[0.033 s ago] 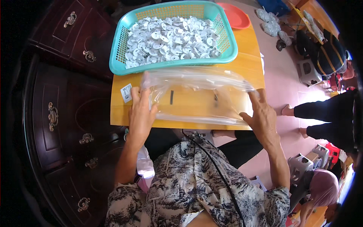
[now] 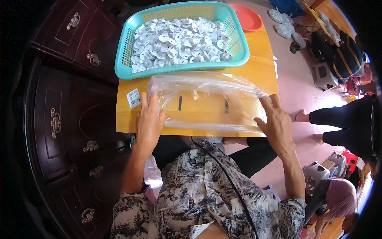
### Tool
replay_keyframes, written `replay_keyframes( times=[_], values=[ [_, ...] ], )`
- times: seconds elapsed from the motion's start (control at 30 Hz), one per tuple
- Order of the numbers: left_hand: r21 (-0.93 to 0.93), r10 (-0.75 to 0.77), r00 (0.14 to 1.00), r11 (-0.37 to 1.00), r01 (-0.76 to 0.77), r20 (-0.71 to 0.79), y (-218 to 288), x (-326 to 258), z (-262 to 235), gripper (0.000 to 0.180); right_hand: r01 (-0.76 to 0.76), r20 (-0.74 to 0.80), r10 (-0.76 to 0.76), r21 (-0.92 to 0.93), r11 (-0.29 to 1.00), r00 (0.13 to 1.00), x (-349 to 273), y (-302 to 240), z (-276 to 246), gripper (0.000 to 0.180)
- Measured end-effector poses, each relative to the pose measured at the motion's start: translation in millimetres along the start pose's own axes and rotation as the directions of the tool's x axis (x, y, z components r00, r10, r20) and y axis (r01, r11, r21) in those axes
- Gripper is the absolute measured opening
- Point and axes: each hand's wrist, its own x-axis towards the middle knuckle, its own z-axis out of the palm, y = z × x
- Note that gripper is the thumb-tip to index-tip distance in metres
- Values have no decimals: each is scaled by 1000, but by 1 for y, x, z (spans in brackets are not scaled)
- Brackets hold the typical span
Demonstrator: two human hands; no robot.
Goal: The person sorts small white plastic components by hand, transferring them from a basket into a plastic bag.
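Note:
A clear plastic bag (image 2: 205, 85) is stretched wide between my two hands over the yellow tabletop, its mouth spread open. My left hand (image 2: 150, 113) grips the bag's left edge, some fingers partly behind the film. My right hand (image 2: 275, 121) has hold of the right edge, fingers curled at the rim and thumb pointing inward. Beyond the bag stands a turquoise plastic basket (image 2: 119, 71), heaped with small white plastic parts (image 2: 181, 42). Through the film, two small dark marks show on the wood.
A white printed label (image 2: 133, 98) lies left of my left hand. Behind the basket, at right, is a red plate (image 2: 247, 18) on the table (image 2: 260, 51). Dark wooden drawers (image 2: 59, 119) stand at left. People, stools (image 2: 325, 75) and bagged items (image 2: 284, 26) are at right.
Almost nothing differs. The bag's film and my fingers have shifted very slightly, and both hands still hold its edges.

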Motion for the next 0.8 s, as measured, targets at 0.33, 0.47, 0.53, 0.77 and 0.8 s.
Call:
replay_keyframes(
  times=[0.33, 0.47, 0.53, 0.77, 0.8],
  values=[
    [-78, 365, 906, 931, -357, 216, 15, -13, -54, 39, -138, -363, 255, 319, 938, 896, -36, 10, -23, 19],
    [-378, 358, 877, 897, -228, 320, 7, -5, -73, 38, -134, -107, 174, 307, 942, 979, -22, -19, -58, 26],
    [-407, 327, 880, 897, -173, 346, 11, 1, -70, 36, -86, -85, 128, 385, 919, 988, -19, -11, -65, 26],
    [-299, 285, 935, 929, -216, 211, -17, 28, -27, 41, -45, -48, 65, 339, 940, 997, 31, 4, -17, 23],
    [-289, 214, 940, 948, -135, 265, -22, 37, -19, 42, -25, -51, 46, 349, 937, 998, 40, 15, -2, 24]
  ],
)
